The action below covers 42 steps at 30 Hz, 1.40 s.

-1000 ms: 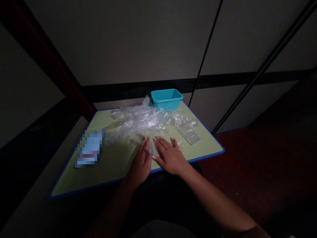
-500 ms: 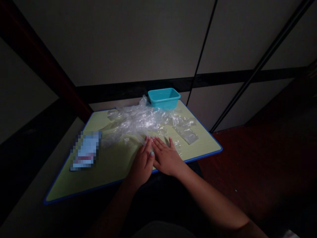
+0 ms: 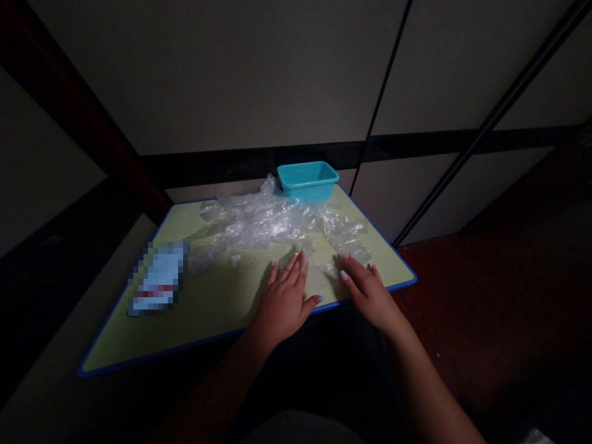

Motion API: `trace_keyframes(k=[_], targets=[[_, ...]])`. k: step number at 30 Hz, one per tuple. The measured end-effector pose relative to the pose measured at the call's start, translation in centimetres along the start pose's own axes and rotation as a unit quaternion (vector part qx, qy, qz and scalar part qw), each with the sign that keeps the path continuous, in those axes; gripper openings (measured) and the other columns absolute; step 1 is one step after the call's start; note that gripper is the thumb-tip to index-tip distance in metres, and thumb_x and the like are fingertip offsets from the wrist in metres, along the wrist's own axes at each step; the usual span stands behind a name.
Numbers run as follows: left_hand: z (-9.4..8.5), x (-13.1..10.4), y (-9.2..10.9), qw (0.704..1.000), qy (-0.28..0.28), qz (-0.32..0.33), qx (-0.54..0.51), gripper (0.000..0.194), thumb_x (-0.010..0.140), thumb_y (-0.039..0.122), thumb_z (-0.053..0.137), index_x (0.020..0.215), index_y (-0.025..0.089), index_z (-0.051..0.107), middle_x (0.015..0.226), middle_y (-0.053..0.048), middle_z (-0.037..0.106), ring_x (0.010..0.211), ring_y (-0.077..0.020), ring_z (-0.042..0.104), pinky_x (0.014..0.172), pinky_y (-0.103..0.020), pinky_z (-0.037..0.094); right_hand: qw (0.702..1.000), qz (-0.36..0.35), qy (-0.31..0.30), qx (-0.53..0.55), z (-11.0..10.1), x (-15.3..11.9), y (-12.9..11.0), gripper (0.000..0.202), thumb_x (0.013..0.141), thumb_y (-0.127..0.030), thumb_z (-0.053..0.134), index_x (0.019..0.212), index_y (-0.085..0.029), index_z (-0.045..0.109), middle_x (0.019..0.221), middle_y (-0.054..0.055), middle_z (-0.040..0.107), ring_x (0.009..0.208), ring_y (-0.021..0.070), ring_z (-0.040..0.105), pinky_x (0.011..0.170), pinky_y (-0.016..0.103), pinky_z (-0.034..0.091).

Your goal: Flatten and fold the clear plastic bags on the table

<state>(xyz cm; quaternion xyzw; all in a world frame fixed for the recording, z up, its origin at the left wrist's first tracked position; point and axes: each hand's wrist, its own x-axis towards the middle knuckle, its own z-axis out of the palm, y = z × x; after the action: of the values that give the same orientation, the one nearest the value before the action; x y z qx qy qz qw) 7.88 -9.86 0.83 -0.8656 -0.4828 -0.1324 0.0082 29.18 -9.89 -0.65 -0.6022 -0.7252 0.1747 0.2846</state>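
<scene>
My left hand (image 3: 284, 302) lies palm down near the table's front edge, fingers stretched out, its fingertips at the near side of a clear plastic bag. To its right, my right hand (image 3: 370, 293) has its fingers apart over the edge of a clear plastic piece (image 3: 324, 279) lying flat between the hands. Nothing shows in either hand. Beyond them a crumpled heap of clear plastic bags (image 3: 263, 222) spreads across the table, with one part (image 3: 346, 237) reaching to the right.
The yellow table (image 3: 208, 317) has a blue rim. A turquoise basin (image 3: 309, 185) stands at its back edge. A pale, blurred-out packet (image 3: 161, 277) lies on the left. Cabinet panels (image 3: 259, 80) rise directly behind the table.
The hands have moved apart: my right hand went to the right, and my left hand shifted slightly right with its fingers more spread. Clear plastic now shows between them.
</scene>
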Motion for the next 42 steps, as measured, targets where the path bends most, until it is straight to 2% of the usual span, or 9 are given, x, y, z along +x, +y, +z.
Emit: trace_keyframes(k=[6,10,17,20,23,27,34,38,42], targets=[[0.5,-0.1,-0.2,0.997,-0.039,0.061,-0.001,0.062,0.095,0.053,0.033,0.146,0.016,0.03,0.154,-0.009,0.027,0.143,-0.0213,0.024,0.117,-0.049,0.012,0.996,-0.013,0.038,0.081,0.2,0.0,0.3,0.05,0.097,-0.042,0.032,0.142,-0.023,0.039,0.13,0.012,0.06,0.127,0.0263,0.049,0.112,0.062,0.014],[0.7,-0.1,-0.6,0.994,-0.043,0.096,-0.008,0.066,0.094,0.058,0.031,0.146,0.018,0.031,0.155,-0.008,0.026,0.143,-0.0211,0.023,0.117,-0.048,0.009,0.997,-0.043,0.013,0.059,0.1,-0.1,0.0,0.048,0.098,-0.038,0.032,0.144,-0.023,0.036,0.127,0.011,0.062,0.125,0.0252,0.051,0.111,0.062,0.018],[0.1,-0.3,-1.5,0.986,-0.057,0.158,0.002,0.071,0.093,0.061,0.03,0.147,0.015,0.027,0.155,-0.008,0.026,0.143,-0.0208,0.024,0.117,-0.047,0.0,0.987,-0.114,-0.057,-0.097,0.1,-0.4,-0.2,0.053,0.097,-0.032,0.035,0.148,-0.022,0.027,0.144,0.015,0.043,0.132,0.0276,0.042,0.111,0.065,0.011],[-0.2,-0.2,-1.8,0.983,-0.071,0.169,0.0,0.071,0.094,0.061,0.029,0.148,0.015,0.026,0.154,-0.008,0.027,0.143,-0.0202,0.024,0.117,-0.046,-0.002,0.982,-0.129,-0.071,-0.114,0.1,-0.4,-0.2,0.072,0.093,-0.046,0.044,0.152,-0.018,0.013,0.149,0.018,0.034,0.135,0.0298,0.036,0.111,0.064,0.011],[-0.1,0.1,-1.7,0.979,-0.079,0.186,-0.01,0.071,0.093,0.064,0.025,0.148,0.017,0.027,0.154,-0.008,0.028,0.143,-0.0205,0.023,0.117,-0.046,-0.003,0.983,-0.137,-0.078,-0.095,0.0,-0.3,0.0,0.102,0.084,-0.06,0.055,0.151,-0.016,-0.008,0.147,0.022,0.035,0.135,0.0318,0.037,0.111,0.064,0.012],[0.0,0.5,-1.6,0.974,-0.089,0.207,-0.018,0.071,0.093,0.065,0.022,0.147,0.018,0.029,0.155,-0.007,0.028,0.143,-0.0205,0.023,0.116,-0.047,-0.005,0.985,-0.133,-0.081,-0.075,-0.1,-0.2,0.1,0.117,0.079,-0.06,0.062,0.147,-0.018,-0.023,0.146,0.022,0.037,0.134,0.0317,0.039,0.111,0.063,0.015],[0.0,0.7,-1.6,0.974,-0.101,0.201,-0.019,0.069,0.094,0.063,0.023,0.146,0.019,0.031,0.152,-0.009,0.034,0.141,-0.0231,0.028,0.115,-0.051,-0.005,0.985,-0.127,-0.096,-0.064,-0.3,0.0,0.0,0.117,0.075,-0.057,0.069,0.15,-0.023,-0.014,0.151,0.02,0.028,0.138,0.0309,0.032,0.112,0.062,0.014],[0.1,0.8,-1.6,0.972,-0.098,0.214,-0.016,0.065,0.095,0.06,0.025,0.148,0.023,0.026,0.152,-0.006,0.035,0.139,-0.025,0.031,0.114,-0.053,-0.005,0.985,-0.131,-0.095,-0.058,-0.3,0.0,0.1,0.112,0.075,-0.055,0.069,0.151,-0.025,-0.008,0.153,0.019,0.025,0.139,0.0306,0.03,0.111,0.062,0.014],[0.0,0.9,-1.6,0.969,-0.106,0.221,-0.028,0.063,0.093,0.064,0.03,0.146,0.03,0.032,0.153,-0.004,0.032,0.14,-0.0262,0.029,0.114,-0.055,-0.003,0.985,-0.14,-0.086,-0.05,-0.3,-0.1,0.4,0.109,0.076,-0.051,0.07,0.151,-0.025,-0.005,0.153,0.019,0.026,0.139,0.0305,0.028,0.111,0.062,0.016]])
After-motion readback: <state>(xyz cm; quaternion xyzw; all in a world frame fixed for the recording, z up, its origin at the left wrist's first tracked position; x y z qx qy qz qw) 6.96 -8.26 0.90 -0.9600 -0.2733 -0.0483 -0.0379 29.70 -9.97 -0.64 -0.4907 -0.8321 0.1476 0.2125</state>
